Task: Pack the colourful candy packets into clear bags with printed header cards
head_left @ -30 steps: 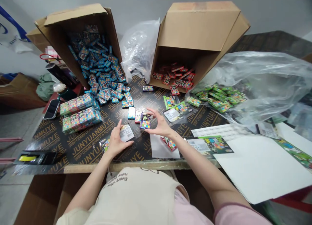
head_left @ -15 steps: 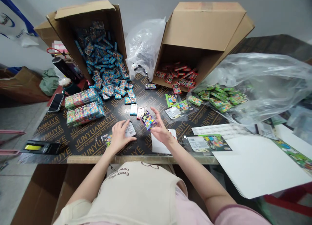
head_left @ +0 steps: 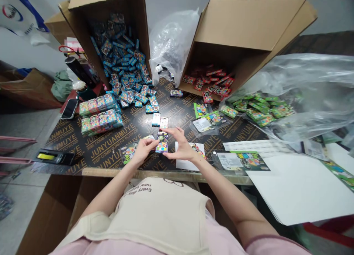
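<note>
A small purple printed box (head_left: 162,142) is between my two hands, just above or on the dark tabletop. My right hand (head_left: 181,146) spans it from the right, thumb at the lower edge and fingers at the upper edge. At its left edge, the thumb and forefinger of my left hand (head_left: 145,150) are closed on it. A flat printed packet (head_left: 128,152) with green and black art lies partly hidden beneath my left hand. Just beyond the purple box lie a white-faced blue box (head_left: 156,119) and a red-edged box (head_left: 164,123).
An upright carton (head_left: 146,30) spills blue boxes; another carton (head_left: 243,19) holds red ones. Green boxes (head_left: 260,109) lie in clear plastic. Wrapped stacks (head_left: 101,122), a phone (head_left: 69,108) and a tape dispenser (head_left: 54,157) sit left. White sheets (head_left: 298,185) lie right.
My right hand has lowered the purple box and turned it upright in view. My left hand has left the white-labelled packet area and moved right to the box. The camera view has shifted slightly.
</note>
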`<action>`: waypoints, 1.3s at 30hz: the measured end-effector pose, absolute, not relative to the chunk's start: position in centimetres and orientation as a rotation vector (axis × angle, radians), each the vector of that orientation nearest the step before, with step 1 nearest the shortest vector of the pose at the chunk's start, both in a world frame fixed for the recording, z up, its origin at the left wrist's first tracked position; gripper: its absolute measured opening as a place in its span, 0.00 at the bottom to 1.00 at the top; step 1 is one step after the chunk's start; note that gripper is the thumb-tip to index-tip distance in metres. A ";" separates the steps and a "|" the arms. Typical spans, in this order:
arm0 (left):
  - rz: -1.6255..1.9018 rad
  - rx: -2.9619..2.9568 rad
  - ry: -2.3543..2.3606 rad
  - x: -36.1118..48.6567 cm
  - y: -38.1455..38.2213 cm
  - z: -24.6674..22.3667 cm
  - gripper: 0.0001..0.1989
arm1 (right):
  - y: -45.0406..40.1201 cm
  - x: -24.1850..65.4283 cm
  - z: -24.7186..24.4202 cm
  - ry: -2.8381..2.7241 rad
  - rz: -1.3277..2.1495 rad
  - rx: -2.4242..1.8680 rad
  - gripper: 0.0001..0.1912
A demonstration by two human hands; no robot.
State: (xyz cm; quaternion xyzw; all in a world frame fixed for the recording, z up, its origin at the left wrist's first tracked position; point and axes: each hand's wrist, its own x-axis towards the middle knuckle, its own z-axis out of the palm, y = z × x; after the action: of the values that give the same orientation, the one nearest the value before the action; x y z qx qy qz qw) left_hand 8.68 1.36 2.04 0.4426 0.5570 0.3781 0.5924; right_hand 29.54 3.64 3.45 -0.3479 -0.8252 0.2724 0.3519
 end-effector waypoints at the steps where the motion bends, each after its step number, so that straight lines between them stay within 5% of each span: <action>1: 0.870 1.149 1.347 8.1 1.5 1.6 0.24 | 4.0 29.8 3.3 -2.153 0.607 -0.945 0.39; 6: 0.421 2.100 1.624 5.2 1.4 -0.6 0.51 | 5.2 30.6 0.7 -2.133 0.410 -1.150 0.37; 14: 0.497 2.180 1.435 4.2 1.0 -0.5 0.58 | 3.9 29.5 -1.2 -2.189 0.863 -0.974 0.43; 20: 0.610 2.104 1.451 4.1 1.5 0.1 0.55 | 3.9 29.0 -1.0 -2.085 0.736 -1.100 0.46; 26: 0.625 2.097 1.524 4.2 1.9 0.3 0.56 | 4.8 27.8 -1.0 -2.284 0.650 -0.905 0.23; 32: 0.374 2.222 1.507 5.0 1.6 -0.8 0.51 | 12.0 28.0 -1.4 -2.331 0.495 -1.342 0.46; 37: 0.897 1.534 1.634 6.5 2.0 0.1 0.27 | 12.7 26.5 -0.5 -2.338 0.627 -1.267 0.47; 39: 0.975 1.036 1.490 6.9 2.2 0.7 0.27 | 10.8 25.5 0.1 -2.136 0.843 -1.056 0.52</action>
State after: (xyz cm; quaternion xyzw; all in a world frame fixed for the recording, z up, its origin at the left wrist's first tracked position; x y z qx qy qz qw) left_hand 6.90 2.20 0.75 0.4312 0.6202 0.4056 0.5147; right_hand 25.54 10.80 0.06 -0.3984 -0.8055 0.3179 0.3023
